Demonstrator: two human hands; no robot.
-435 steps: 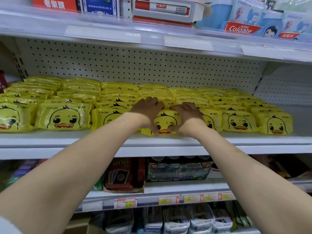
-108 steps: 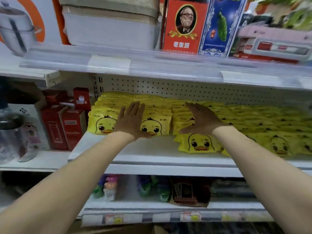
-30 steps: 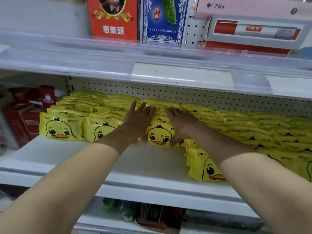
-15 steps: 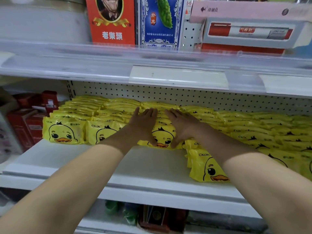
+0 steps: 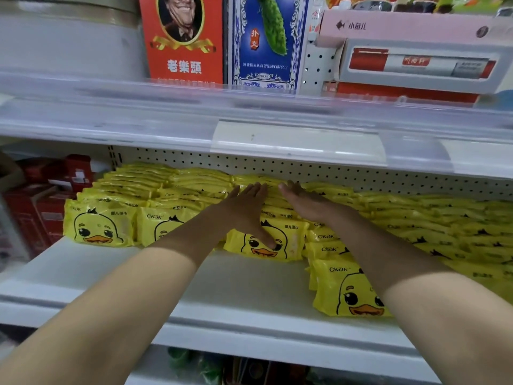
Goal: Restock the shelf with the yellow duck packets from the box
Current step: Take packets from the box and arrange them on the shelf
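Note:
Rows of yellow duck packets (image 5: 433,226) fill the white middle shelf (image 5: 222,284), stacked back to the pegboard. My left hand (image 5: 244,209) lies flat, fingers straight, on one middle row, its thumb down over the front packet (image 5: 288,240) of that row. Just to the right, my right hand (image 5: 305,201) rests flat on the same row with its fingers pointing toward the back. One packet (image 5: 344,290) at the right stands nearer the shelf's front edge than the others. The box is out of view.
Red boxes (image 5: 47,207) stand at the shelf's left end. The upper shelf (image 5: 249,118) overhangs close above my hands and carries a red box (image 5: 183,40), a blue box (image 5: 266,40) and pink and white cartons (image 5: 416,51). A lower shelf shows below.
Both hands have slid further back along the middle row of packets, with fingers straighter and flatter. The camera has come slightly closer and lower.

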